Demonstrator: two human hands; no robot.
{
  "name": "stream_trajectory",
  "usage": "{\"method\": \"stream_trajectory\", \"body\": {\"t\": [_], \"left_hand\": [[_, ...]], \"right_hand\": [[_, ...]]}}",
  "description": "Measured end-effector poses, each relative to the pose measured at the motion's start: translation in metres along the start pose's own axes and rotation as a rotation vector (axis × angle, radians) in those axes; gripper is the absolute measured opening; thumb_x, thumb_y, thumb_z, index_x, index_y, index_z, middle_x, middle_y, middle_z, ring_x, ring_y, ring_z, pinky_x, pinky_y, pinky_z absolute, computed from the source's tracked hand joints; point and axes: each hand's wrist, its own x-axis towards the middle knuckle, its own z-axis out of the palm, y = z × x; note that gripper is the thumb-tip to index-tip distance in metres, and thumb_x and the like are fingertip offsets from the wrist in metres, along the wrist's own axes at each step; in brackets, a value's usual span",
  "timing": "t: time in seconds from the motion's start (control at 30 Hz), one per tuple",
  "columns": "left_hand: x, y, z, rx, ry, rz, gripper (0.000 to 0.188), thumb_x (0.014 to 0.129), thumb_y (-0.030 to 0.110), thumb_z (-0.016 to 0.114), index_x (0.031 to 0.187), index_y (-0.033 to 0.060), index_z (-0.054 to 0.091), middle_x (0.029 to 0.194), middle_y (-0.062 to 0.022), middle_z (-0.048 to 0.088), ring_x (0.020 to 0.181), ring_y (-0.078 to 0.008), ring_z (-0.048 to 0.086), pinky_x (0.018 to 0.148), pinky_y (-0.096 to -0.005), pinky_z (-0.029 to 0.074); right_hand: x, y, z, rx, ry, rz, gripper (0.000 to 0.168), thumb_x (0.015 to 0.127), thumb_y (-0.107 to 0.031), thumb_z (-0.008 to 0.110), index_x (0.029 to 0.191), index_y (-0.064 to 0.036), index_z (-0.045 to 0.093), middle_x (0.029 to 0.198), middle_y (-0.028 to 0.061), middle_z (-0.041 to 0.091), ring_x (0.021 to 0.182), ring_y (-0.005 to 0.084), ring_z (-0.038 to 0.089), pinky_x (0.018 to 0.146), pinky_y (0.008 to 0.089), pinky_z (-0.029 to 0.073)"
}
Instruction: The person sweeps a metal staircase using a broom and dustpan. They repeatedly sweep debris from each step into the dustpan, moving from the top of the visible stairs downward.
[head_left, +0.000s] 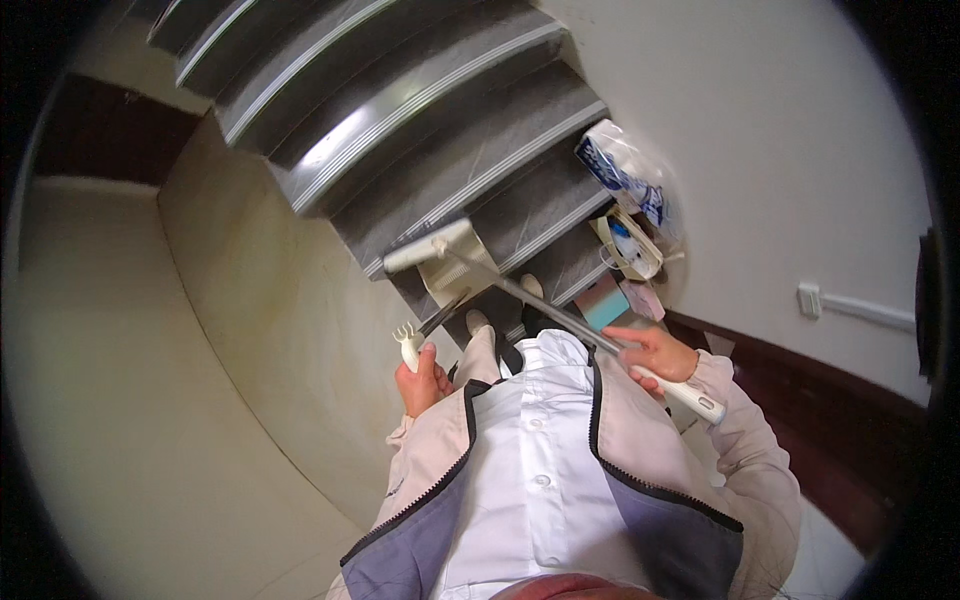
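Note:
My right hand (656, 356) grips the white-ended handle of a broom (555, 311), its index finger stretched along the grey pole. The broom's white head (427, 246), with dark bristles along its far side, lies across the upper edge of a cream dustpan (459, 266) on the lower stairs. At the left, my left hand (424, 379) is closed around the upright dustpan handle (410, 345), which ends in a small comb-like piece with several prongs. What the dustpan holds cannot be made out.
Grey stairs (450, 172) with metal nosings rise to the upper left. Against the right wall stand a plastic-wrapped pack (626, 172), a cream bag (630, 244) with things inside, and a turquoise box (604, 304). A curved wall (285, 300) borders the left side.

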Motion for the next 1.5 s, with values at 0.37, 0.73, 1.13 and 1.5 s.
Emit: {"method": "stream_trajectory", "body": {"t": [0.37,0.73,1.13,1.5], "left_hand": [[-0.007,-0.002,0.009,-0.027,0.141,0.023,0.03,0.086,0.023,0.066,0.07,0.004,0.049,0.05,-0.0027,0.044,0.036,-0.0125,0.041,0.033,-0.0293,0.033],[0.02,-0.017,-0.016,0.029,0.138,0.083,0.032,0.086,0.024,0.067,0.068,0.0046,0.049,0.048,-0.0029,0.044,0.034,-0.0128,0.041,0.032,-0.0295,0.033],[0.041,-0.036,-0.03,-0.04,0.092,0.083,0.031,0.085,0.022,0.066,0.068,0.0044,0.048,0.05,-0.0041,0.045,0.035,-0.0141,0.042,0.032,-0.0303,0.034],[0.045,-0.038,-0.023,-0.073,-0.026,0.088,0.029,0.085,0.022,0.067,0.073,0.0018,0.051,0.052,-0.0041,0.046,0.038,-0.0134,0.043,0.033,-0.0306,0.035]], "right_hand": [[0.158,-0.04,-0.061,-0.418,0.043,-0.1,0.058,0.095,-0.015,0.041,0.15,-0.019,0.023,0.062,0.0025,0.047,0.045,0.0099,0.045,0.037,0.0269,0.039],[0.149,-0.093,-0.037,-0.45,-0.187,-0.103,0.057,0.094,-0.012,0.046,0.149,-0.015,0.028,0.063,0.0008,0.049,0.042,0.008,0.044,0.038,0.0245,0.039],[0.172,-0.044,-0.039,-0.538,-0.175,-0.045,0.06,0.092,-0.013,0.045,0.149,-0.015,0.028,0.059,0.0026,0.049,0.041,0.0099,0.045,0.037,0.0272,0.04],[0.202,-0.022,0.006,-0.408,0.054,-0.176,0.057,0.095,-0.01,0.045,0.149,-0.015,0.025,0.059,0.0007,0.045,0.042,0.0088,0.043,0.038,0.0259,0.039]]}}
